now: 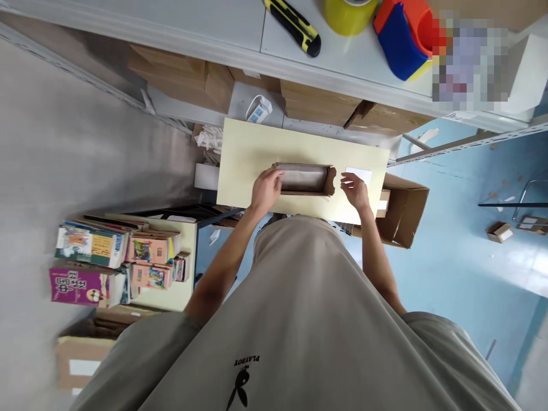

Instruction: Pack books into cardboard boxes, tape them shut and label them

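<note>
A long, narrow open cardboard box lies on the pale yellow tabletop in front of me. Inside it is a grey-brown item with a shiny, clear-looking wrap; its kind I cannot make out. My left hand is at the box's left end, fingers bent over the end wall and closed on it. Just off the right end, my right hand hovers with fingers apart and nothing in them. A white sheet of paper lies partly behind that hand.
Above the table runs a grey shelf with a yellow-black box cutter, a yellow tape roll and a blue-red tape dispenser. A power strip sits behind the table. Stacked books stand left; an open carton is right.
</note>
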A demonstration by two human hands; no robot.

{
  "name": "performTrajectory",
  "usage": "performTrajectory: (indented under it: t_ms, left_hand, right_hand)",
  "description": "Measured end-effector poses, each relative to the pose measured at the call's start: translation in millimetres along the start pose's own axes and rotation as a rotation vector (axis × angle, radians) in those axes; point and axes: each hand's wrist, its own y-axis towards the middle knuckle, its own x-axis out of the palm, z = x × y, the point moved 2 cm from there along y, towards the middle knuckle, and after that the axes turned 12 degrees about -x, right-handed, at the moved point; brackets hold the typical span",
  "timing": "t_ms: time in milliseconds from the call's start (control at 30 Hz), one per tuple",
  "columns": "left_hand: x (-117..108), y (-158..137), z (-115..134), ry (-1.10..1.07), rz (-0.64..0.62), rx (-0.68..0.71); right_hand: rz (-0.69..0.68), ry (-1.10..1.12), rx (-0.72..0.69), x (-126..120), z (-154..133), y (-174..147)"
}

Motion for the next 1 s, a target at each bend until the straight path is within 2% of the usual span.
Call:
performTrajectory:
  t_ms: [67, 133, 267, 500, 633, 733, 833, 933, 1000]
  left_hand:
    - [-17.0, -7.5, -16.8, -0.089, 0.119, -0.099]
    - [-25.3, -7.1, -31.4, -0.161, 0.147, -0.195]
    - [-16.4, 7.2, -39.2, -0.247, 0.008, -0.240]
    - [10.5, 30.0, -24.7, -0.175, -0.170, -0.114]
    - [9.8, 31.2, -25.9, -0.165, -0.287, -0.103]
    - [6.8, 26.9, -27.4, -0.169, -0.355, -0.096]
    - [7.0, 24.8, -28.5, -0.189, -0.290, -0.136]
    - [9.9, 27.2, -28.4, -0.255, -0.124, -0.205]
    - [11.7, 30.5, -27.1, -0.283, -0.041, -0.204]
  right_hand:
    - [-0.054, 0.037, -0.006, 4.3, 1.4, 1.8]
    - [-0.095, 0.051, -0.015, 9.0, -0.4, 5.6]
    - [-0.135, 0.024, -0.044, 19.3, -7.2, 17.9]
    - [-0.170, -0.099, -0.019, 38.1, -6.1, 42.7]
    - [-0.216, -0.113, -0.012, 37.0, -6.4, 44.3]
    - [-0.306, -0.041, -0.032, 30.2, -6.8, 37.5]
    - [-0.368, -0.012, -0.040, 25.6, -5.2, 32.0]
    - [-0.302, -0.065, -0.062, 26.5, -4.5, 33.4]
    - [-0.238, -0.109, -0.059, 29.8, -5.3, 36.4]
